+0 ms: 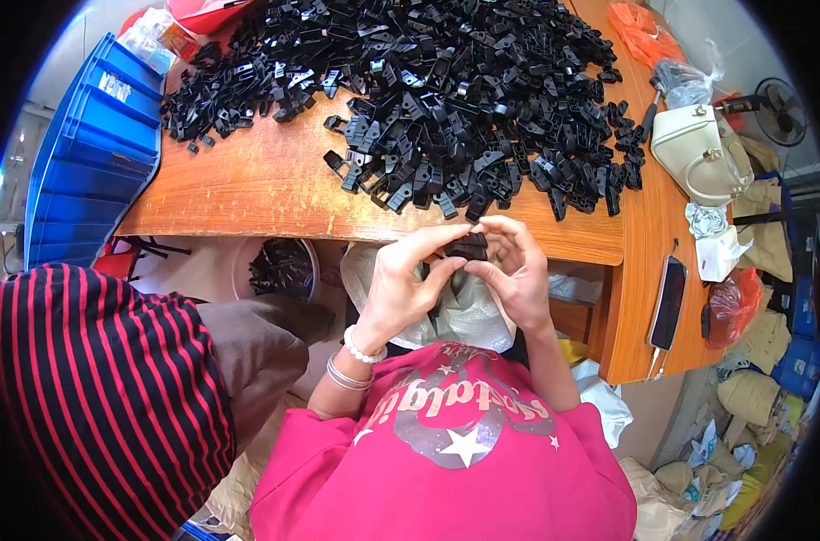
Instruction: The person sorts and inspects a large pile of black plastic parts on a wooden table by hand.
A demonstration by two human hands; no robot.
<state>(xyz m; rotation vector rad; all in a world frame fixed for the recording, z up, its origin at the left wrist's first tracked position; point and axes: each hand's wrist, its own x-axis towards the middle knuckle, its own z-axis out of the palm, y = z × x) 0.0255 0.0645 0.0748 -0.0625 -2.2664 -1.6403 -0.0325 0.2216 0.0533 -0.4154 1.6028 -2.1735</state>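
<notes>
Just off the table's front edge, my left hand (412, 275) and my right hand (516, 270) meet over a small black plastic part (467, 245). Fingertips and thumbs of both hands pinch it from either side, so much of its shape is hidden. Beyond my fingers spreads a big heap of similar black plastic parts (446, 99), its nearest pieces close to the table edge. White bracelets circle my left wrist. Below my hands, a whitish woven sack (459, 316) lies over my lap.
A blue plastic bin (94, 153) leans at the table's left. On the right of the wooden table (247, 180) are a phone (668, 302) with a cable and a cream handbag (698, 153). A person in striped clothing (112, 388) is at my left, near a bucket of black pieces (279, 270).
</notes>
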